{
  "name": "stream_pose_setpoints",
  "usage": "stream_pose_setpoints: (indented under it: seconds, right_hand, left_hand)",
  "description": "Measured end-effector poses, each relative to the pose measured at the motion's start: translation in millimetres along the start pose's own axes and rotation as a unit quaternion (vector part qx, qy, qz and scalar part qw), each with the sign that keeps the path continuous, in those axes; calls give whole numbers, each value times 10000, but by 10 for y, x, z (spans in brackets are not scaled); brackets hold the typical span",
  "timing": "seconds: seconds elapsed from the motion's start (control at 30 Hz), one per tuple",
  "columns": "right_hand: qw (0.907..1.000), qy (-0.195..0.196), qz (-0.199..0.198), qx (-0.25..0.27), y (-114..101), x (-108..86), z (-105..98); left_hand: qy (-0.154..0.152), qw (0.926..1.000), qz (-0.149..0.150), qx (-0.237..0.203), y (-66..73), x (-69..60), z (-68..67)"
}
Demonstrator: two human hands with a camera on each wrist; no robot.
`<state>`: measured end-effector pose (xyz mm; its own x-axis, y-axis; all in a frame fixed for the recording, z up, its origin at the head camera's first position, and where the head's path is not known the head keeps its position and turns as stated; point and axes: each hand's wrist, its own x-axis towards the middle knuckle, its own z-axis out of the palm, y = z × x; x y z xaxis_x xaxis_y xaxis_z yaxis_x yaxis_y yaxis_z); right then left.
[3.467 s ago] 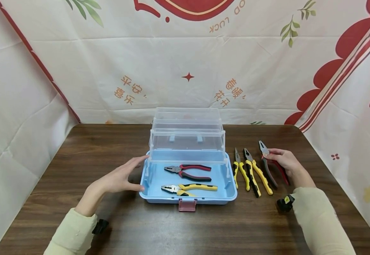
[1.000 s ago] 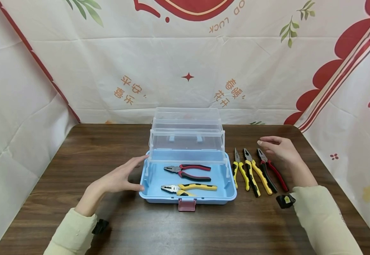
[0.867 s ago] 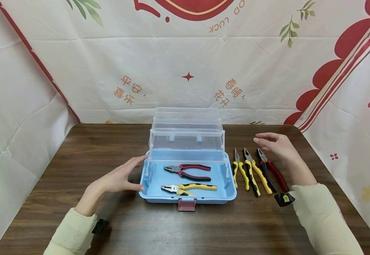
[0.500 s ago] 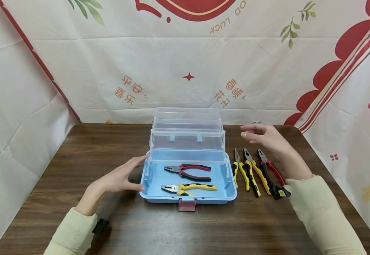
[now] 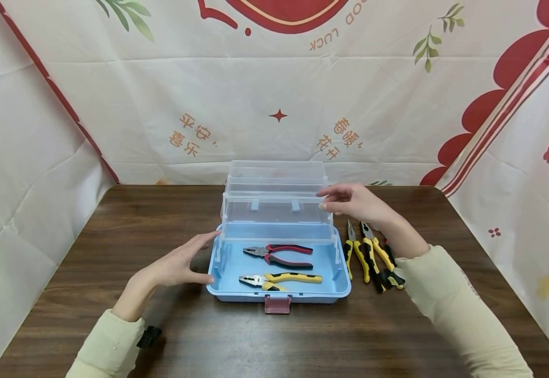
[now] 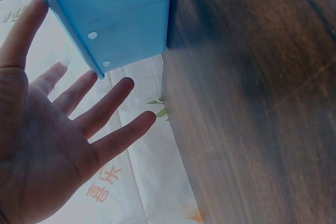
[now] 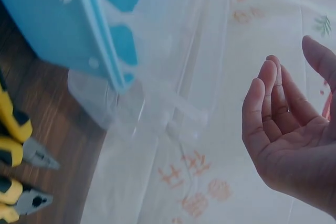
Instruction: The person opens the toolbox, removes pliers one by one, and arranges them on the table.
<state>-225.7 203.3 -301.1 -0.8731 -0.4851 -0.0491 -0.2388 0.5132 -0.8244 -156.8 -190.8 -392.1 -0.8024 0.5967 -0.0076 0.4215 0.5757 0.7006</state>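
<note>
A blue toolbox (image 5: 302,298) stands with its clear trays (image 5: 276,212) raised at the back. Inside lie red-and-black pliers (image 5: 269,255) and, nearer the front, yellow-and-black pliers (image 5: 293,276). My left hand (image 5: 175,265) touches the box's left rim with its fingers spread; the left wrist view shows an empty palm. Beside the right end of the trays hovers my right hand (image 5: 359,203), fingers loosely bent. Nothing is in it in the right wrist view, where it appears apart from the trays.
Right of the box lie needle-nose pliers (image 5: 361,257) with yellow handles and yellow-and-black pliers (image 5: 373,249). Another pair, red and black, is mostly hidden by the right arm. A purple latch (image 5: 277,304) hangs at the box's front. White printed cloth (image 5: 161,94) backs the wooden table (image 5: 236,346).
My right hand has let go of the red-and-black pliers on the table and moved left, over the other pliers, to the clear trays. My left hand has stayed at the rim.
</note>
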Motion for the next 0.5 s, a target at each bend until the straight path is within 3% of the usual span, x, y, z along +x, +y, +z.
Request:
stream_pose_setpoints:
  seconds: [0.13,0.5]
  right_hand:
    - [9995,-219,-114,-187,-54,107,138]
    - [9912,-1128,-652,243,-244,259,432]
  left_hand:
    - [0,10000,4,-20,-18,-1,10]
    - [26,9999,-121,-34,-20,2,9]
